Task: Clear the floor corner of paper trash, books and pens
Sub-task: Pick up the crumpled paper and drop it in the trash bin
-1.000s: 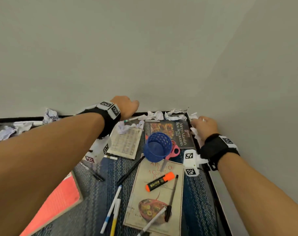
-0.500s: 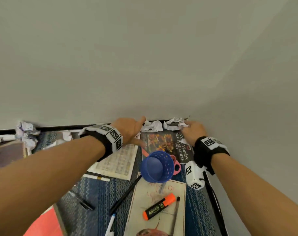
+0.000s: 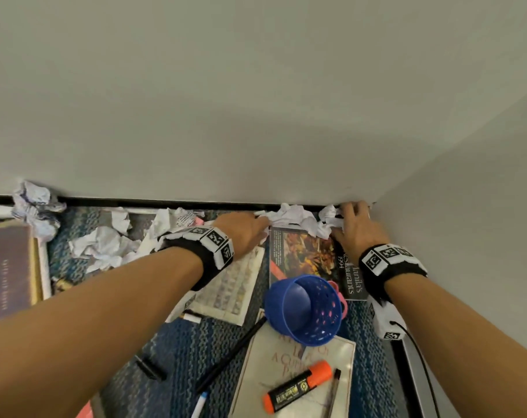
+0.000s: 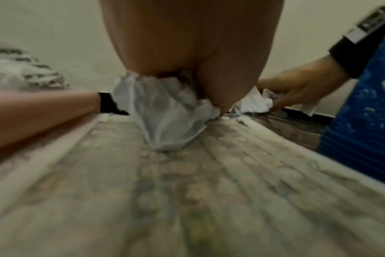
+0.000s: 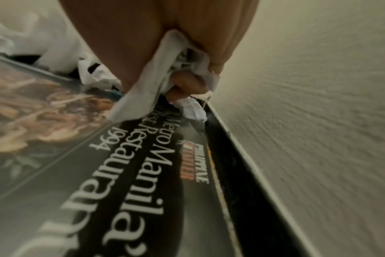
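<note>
Crumpled white paper [image 3: 292,217] lies along the baseboard in the floor corner. My left hand [image 3: 244,233] grips a wad of it [image 4: 165,111] above a pale printed sheet [image 3: 235,285]. My right hand [image 3: 357,226] is curled round more crumpled paper [image 5: 182,73] at the very corner, over the dark restaurant-guide book [image 3: 310,257]. More paper balls [image 3: 105,242] lie to the left. An orange highlighter [image 3: 298,387] and a dark pen [image 3: 333,390] rest on a cream book [image 3: 286,375]. A black pen [image 3: 229,354] and a white-blue pen [image 3: 199,404] lie on the carpet.
A blue perforated cup [image 3: 304,309] lies tipped on the books, pink scissor handles [image 3: 342,300] behind it. A dark framed book [image 3: 6,267] sits at the left. Two walls meet at the corner [image 3: 376,200]; black baseboard [image 3: 165,203] runs along both. Blue carpet [image 3: 177,351] shows between items.
Both hands have reached further into the corner along the baseboard and closed on crumpled paper. The head view has moved closer and lower.
</note>
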Available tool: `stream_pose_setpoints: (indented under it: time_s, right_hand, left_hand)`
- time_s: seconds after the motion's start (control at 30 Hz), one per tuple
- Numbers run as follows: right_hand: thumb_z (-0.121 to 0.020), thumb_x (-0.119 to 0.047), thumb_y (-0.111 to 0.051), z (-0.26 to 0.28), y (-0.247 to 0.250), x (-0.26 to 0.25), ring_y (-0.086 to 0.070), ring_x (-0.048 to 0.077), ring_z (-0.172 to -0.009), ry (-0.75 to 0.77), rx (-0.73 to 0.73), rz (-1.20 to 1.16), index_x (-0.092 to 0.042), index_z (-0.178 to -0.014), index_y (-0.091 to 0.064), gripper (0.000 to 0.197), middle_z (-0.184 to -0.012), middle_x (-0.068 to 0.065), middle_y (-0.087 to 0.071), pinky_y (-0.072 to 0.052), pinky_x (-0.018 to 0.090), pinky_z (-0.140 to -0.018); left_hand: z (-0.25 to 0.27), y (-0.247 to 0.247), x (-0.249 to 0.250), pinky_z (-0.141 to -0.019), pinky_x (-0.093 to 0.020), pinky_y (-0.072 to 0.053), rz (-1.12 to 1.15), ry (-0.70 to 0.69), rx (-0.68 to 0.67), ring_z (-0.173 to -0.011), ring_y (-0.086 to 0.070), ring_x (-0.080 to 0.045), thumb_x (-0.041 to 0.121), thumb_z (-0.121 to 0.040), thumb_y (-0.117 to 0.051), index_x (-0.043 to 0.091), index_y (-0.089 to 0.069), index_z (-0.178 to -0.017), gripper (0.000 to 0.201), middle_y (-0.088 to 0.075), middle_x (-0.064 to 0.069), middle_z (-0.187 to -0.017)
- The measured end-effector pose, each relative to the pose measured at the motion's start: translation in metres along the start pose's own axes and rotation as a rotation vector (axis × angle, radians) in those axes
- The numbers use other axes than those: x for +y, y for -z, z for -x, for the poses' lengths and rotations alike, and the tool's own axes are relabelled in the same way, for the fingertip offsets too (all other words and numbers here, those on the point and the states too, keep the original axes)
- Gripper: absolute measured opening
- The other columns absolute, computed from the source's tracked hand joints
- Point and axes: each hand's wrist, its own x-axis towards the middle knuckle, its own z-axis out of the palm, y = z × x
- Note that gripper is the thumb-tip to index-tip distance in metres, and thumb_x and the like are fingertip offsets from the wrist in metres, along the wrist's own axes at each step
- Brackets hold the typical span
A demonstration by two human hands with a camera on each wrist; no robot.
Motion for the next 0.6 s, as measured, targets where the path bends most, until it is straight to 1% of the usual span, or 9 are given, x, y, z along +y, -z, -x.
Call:
stream_pose_setpoints:
  time_s: [0.17,0.27,0.37,0.43,0.47,0.5,0.53,0.57,0.6]
  right_hand:
    - [-0.098,-0.025,-0.042,-0.006,-0.002,0.004,-0.058,0.040,-0.108,0.029,-0.079,0.045,-0.008,-0.128,-0.041,0.035,-0.129,0.021,-0.051,-0.045,0.042,-0.082]
    - [-0.095,-0.022,-0.046,-0.001,-0.003,0.007,-0.059,0.040,-0.099,0.053,0.030,-0.017,-0.006,-0.118,-0.053,0.029,-0.116,0.020,-0.056,-0.046,0.042,-0.079]
    - [-0.096,-0.024,-0.044,0.013,-0.001,0.005,-0.054,0.032,-0.084,-0.015,0.220,-0.252,-0.002,-0.095,-0.062,0.029,-0.101,0.019,-0.053,-0.041,0.034,-0.076]
    - [-0.096,-0.022,-0.042,0.026,0.001,0.001,-0.046,0.025,-0.082,-0.121,0.237,-0.393,-0.009,-0.069,-0.053,0.032,-0.094,0.014,-0.047,-0.038,0.031,-0.077]
    - [-0.094,-0.023,-0.042,0.033,0.002,-0.002,-0.044,0.023,-0.083,-0.173,0.234,-0.474,-0.013,-0.062,-0.046,0.034,-0.093,0.012,-0.045,-0.039,0.032,-0.079]
    - [-0.091,-0.027,-0.043,0.037,0.002,-0.003,-0.044,0.023,-0.085,-0.224,0.240,-0.570,-0.014,-0.062,-0.043,0.032,-0.094,0.012,-0.046,-0.039,0.034,-0.081]
    - [-0.084,-0.032,-0.043,0.041,0.001,-0.003,-0.046,0.022,-0.086,-0.267,0.243,-0.668,-0.012,-0.068,-0.048,0.027,-0.095,0.012,-0.049,-0.039,0.033,-0.081]
    - [-0.078,-0.037,-0.045,0.044,0.000,-0.002,-0.048,0.022,-0.088,-0.297,0.242,-0.730,-0.009,-0.080,-0.055,0.030,-0.098,0.010,-0.052,-0.038,0.030,-0.080]
    - [-0.077,-0.039,-0.049,0.046,-0.001,-0.001,-0.050,0.021,-0.089,-0.318,0.246,-0.772,-0.006,-0.094,-0.060,0.040,-0.098,0.008,-0.055,-0.038,0.028,-0.079]
  left_hand:
    - [0.001,0.008,-0.001,-0.072,-0.036,-0.039,0.094,0.018,0.190,-0.092,-0.060,-0.034,0.023,-0.093,-0.049,0.004,-0.058,-0.101,0.023,-0.050,-0.011,-0.114]
    - [0.002,0.009,0.002,-0.070,-0.036,-0.040,0.097,-0.004,0.239,-0.087,-0.060,-0.032,0.024,-0.093,-0.051,0.004,-0.057,-0.103,0.023,-0.049,-0.010,-0.115]
    - [0.003,0.013,0.010,-0.073,-0.035,-0.040,0.122,-0.024,0.267,-0.092,-0.060,-0.031,0.023,-0.094,-0.050,0.008,-0.054,-0.101,0.017,-0.061,-0.011,-0.105]
    - [0.000,0.017,0.020,-0.069,-0.035,-0.039,0.130,-0.047,0.277,-0.087,-0.058,-0.031,0.026,-0.097,-0.049,0.009,-0.048,-0.105,0.019,-0.064,-0.011,-0.101]
    - [-0.003,0.019,0.025,-0.067,-0.035,-0.038,0.133,-0.062,0.285,-0.083,-0.057,-0.030,0.031,-0.098,-0.048,0.010,-0.044,-0.109,0.023,-0.063,-0.011,-0.100]
    - [-0.006,0.022,0.031,-0.065,-0.035,-0.038,0.139,-0.084,0.295,-0.080,-0.056,-0.029,0.038,-0.098,-0.048,0.011,-0.040,-0.111,0.031,-0.063,-0.010,-0.099]
    - [-0.010,0.023,0.037,-0.064,-0.035,-0.039,0.143,-0.112,0.306,-0.079,-0.057,-0.029,0.045,-0.095,-0.051,0.013,-0.037,-0.115,0.040,-0.063,-0.010,-0.099]
    - [-0.014,0.023,0.042,-0.063,-0.034,-0.040,0.136,-0.139,0.303,-0.082,-0.060,-0.030,0.050,-0.092,-0.054,0.014,-0.035,-0.122,0.051,-0.063,-0.010,-0.101]
    - [-0.019,0.023,0.046,-0.064,-0.035,-0.041,0.116,-0.157,0.277,-0.085,-0.061,-0.031,0.053,-0.090,-0.055,0.015,-0.032,-0.132,0.061,-0.063,-0.010,-0.104]
